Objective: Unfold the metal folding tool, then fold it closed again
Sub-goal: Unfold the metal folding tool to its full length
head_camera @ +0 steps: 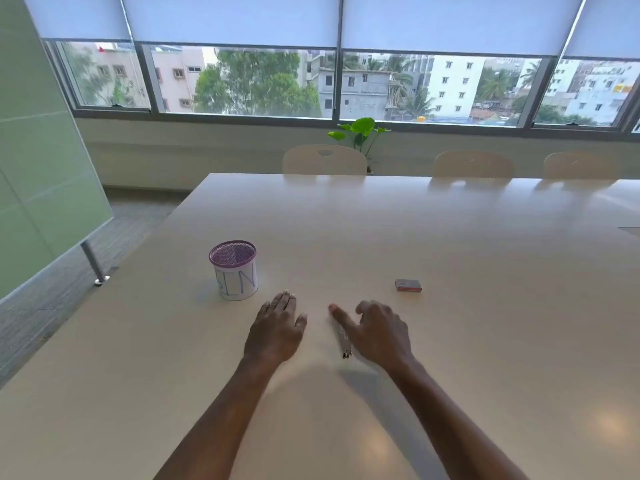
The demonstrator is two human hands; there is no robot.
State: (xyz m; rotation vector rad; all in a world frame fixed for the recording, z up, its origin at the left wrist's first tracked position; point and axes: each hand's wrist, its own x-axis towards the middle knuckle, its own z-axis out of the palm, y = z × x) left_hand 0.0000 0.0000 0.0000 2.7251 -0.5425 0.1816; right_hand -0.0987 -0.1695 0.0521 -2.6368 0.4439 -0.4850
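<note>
Seemingly nothing is unfolded yet: the metal tool [345, 342] lies on the worktop [450, 237] beneath the right hand [375, 332], its grip loose and parted, the left hand [275, 327] flat and spread nearby, so next comes grasping it.

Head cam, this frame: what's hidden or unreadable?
Head view, metal folding tool: mostly under the right hand; folded or unfolded, and any grip on it, cannot be told.
Head view, left hand: underside hidden by the hand itself; contact with the table unclear.
Head view, pen cup: label writing blurred; contents hidden by its wall.
Head view, small box: print too small.
</note>
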